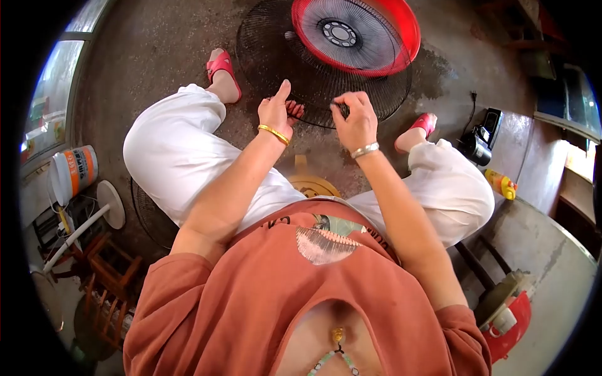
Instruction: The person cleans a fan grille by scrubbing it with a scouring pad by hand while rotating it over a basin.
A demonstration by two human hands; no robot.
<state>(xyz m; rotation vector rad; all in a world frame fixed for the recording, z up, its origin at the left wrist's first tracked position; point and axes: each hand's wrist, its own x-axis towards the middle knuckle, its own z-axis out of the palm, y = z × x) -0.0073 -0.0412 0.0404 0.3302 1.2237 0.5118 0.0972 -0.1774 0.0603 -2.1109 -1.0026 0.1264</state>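
A wide, round black wire fan grille (263, 47) is tilted in front of me, its near rim at my hands. My left hand (274, 118), with a gold bracelet on the wrist, holds that rim at the lower left; its thumb points up and its curled fingers show through the wires. My right hand (357, 122), with a silver bracelet, is closed against the near rim. Something dark shows between its thumb and forefinger, too small to make out. Beyond the grille stands a red basin (411, 34) with a second fan grille (370, 37) in it.
Wet patches mark the concrete floor (169, 44). At right are a black appliance (478, 147) with a plug and a yellow bottle (501, 183). A white bucket (74, 172), a white round-based stand (111, 205) and wooden stools (110, 266) stand at left. A wooden seat (316, 185) is under me.
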